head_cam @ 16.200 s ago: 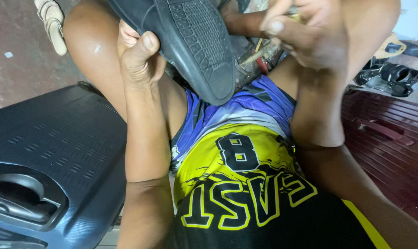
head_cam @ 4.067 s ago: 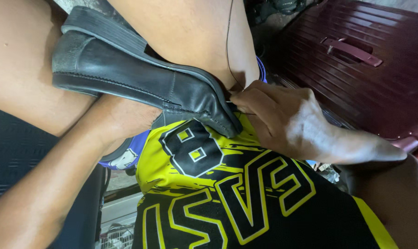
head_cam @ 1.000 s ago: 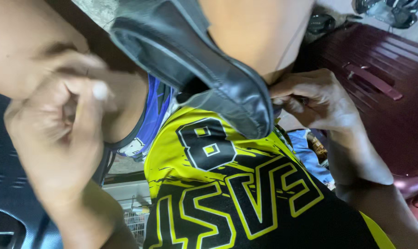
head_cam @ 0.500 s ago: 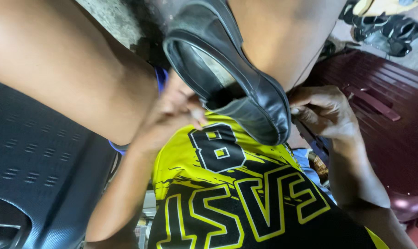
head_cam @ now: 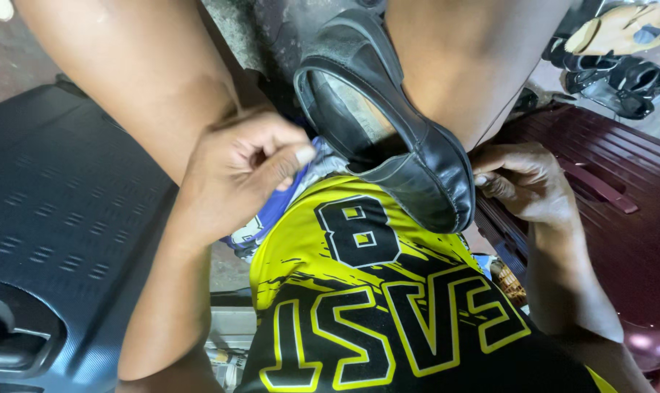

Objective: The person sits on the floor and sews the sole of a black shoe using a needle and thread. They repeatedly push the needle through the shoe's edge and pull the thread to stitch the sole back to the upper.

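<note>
A black leather slip-on shoe (head_cam: 388, 138) lies tilted across my lap, its opening up and its toe pointing down at my yellow and black jersey (head_cam: 359, 291). My left hand (head_cam: 242, 171) hovers just left of the shoe's heel, thumb pinched against the forefinger; I cannot see anything between them. My right hand (head_cam: 522, 182) sits at the shoe's toe on the right, fingers curled against its edge and gripping it. My bare knees frame the shoe on both sides.
A dark blue hard suitcase (head_cam: 61, 240) lies at my left and a maroon one (head_cam: 606, 204) at my right. Several black shoes (head_cam: 621, 80) and a tan sandal (head_cam: 617, 29) are piled on the floor at the upper right.
My left hand has come out from under the shoe's heel and moved left, fingers now pinched. The shoe and my right hand have hardly shifted.
</note>
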A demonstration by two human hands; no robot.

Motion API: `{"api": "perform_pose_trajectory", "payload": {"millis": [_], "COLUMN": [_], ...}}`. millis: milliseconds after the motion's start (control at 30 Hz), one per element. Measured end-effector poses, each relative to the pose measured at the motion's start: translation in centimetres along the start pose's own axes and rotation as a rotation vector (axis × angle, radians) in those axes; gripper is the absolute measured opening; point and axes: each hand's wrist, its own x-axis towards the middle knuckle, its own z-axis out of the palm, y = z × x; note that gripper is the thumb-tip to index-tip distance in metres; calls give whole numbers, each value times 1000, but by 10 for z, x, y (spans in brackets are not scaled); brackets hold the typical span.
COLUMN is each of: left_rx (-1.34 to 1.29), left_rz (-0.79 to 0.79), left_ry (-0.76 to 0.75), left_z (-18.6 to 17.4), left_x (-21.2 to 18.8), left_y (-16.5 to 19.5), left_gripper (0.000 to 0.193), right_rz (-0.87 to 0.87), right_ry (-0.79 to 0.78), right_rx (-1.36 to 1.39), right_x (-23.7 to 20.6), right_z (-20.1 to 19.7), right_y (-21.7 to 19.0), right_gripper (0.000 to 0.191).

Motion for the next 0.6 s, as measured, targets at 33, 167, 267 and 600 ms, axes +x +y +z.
{"api": "perform_pose_trajectory", "payload": {"millis": [33,167,267,600], "left_rx": [24,-780,-951,282], "left_rz": [131,-3,-97,124], "left_ry": [65,-23,-102,-172], "left_z": [0,12,20,20], "left_x": [2,12,20,39], "left_y": [4,10,7,24], "left_gripper": [11,8,11,18], "right_rz": [4,-39,-65,152], "right_ry": [-4,-40,-76,-120], "right_rx": [-6,-11,-50,-29], "right_x": [1,6,13,18], "right_z": [0,0,1,-9], "right_y": [0,-3,-9,-28], "right_gripper": [13,15,15,22]}}
